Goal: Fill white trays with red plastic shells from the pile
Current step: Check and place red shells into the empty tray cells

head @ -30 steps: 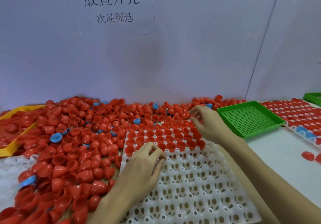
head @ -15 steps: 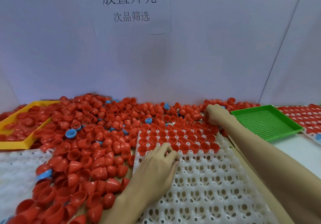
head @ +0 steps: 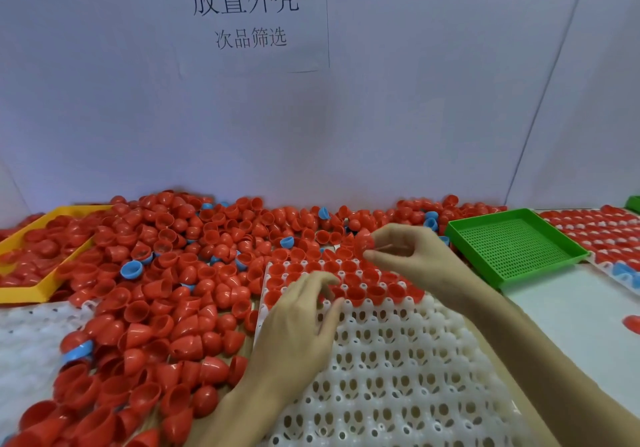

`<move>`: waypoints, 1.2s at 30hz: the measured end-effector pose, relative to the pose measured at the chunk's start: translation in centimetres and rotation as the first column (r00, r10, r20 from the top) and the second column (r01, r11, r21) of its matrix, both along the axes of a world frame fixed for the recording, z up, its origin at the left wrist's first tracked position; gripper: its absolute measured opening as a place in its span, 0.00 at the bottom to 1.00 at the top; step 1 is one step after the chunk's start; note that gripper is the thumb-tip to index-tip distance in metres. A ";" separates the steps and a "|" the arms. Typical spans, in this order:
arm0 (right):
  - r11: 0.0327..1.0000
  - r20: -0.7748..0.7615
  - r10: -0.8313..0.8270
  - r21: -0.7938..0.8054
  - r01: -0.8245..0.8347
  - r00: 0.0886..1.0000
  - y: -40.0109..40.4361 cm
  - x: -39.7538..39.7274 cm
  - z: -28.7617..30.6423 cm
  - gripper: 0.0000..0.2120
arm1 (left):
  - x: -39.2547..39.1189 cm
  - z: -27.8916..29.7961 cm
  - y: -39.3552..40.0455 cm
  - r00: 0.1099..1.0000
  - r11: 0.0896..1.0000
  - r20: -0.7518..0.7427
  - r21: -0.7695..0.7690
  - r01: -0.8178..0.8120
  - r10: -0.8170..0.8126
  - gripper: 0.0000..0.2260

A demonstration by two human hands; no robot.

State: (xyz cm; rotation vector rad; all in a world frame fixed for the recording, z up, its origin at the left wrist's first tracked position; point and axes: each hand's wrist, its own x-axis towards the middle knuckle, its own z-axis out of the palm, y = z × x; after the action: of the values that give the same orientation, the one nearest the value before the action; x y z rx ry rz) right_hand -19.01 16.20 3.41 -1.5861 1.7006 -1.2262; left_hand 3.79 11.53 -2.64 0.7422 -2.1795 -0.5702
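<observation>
A white tray (head: 398,370) with round sockets lies in front of me; its far rows hold red shells (head: 356,290). A big pile of red shells (head: 166,273), with a few blue ones mixed in, spreads left and behind it. My right hand (head: 412,256) hovers over the tray's far edge and pinches a red shell (head: 364,242) between thumb and fingers. My left hand (head: 301,325) rests on the tray's left part, fingers loosely curled over the last filled row; whether it holds a shell is hidden.
A green perforated tray (head: 512,245) sits to the right. Beyond it lies another white tray full of red shells (head: 602,228). A yellow tray (head: 45,283) with shells is at the left. A white wall with a paper sign (head: 242,16) closes the back.
My right hand has come back from the pile at the tray's far right, now lifting a red shell. My left hand stayed on the tray, its fingers lifted slightly.
</observation>
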 end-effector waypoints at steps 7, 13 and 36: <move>0.990 -0.069 0.122 -0.064 -0.126 0.990 3.5 4.6 -2.2 0.07 | -0.1 1.3 0.7 0.951 0.890 -0.308 0.421 0.175 -0.041 0.13; 0.991 -0.064 0.074 -0.104 -0.080 0.995 3.4 4.0 -3.1 0.11 | 0.5 1.3 -0.8 0.940 0.852 -0.338 0.502 0.148 0.036 0.10; 0.822 -0.934 -0.068 0.147 0.551 0.350 -5.8 -10.3 -2.1 0.13 | 2.4 1.7 -2.5 0.953 0.952 -0.120 0.168 -0.256 0.278 0.04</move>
State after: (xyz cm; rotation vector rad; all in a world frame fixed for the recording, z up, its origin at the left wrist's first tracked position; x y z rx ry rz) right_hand -29.34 10.40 1.28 -1.7463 2.8242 0.1585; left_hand 6.14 9.07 -0.94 1.0277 -1.8794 -0.6309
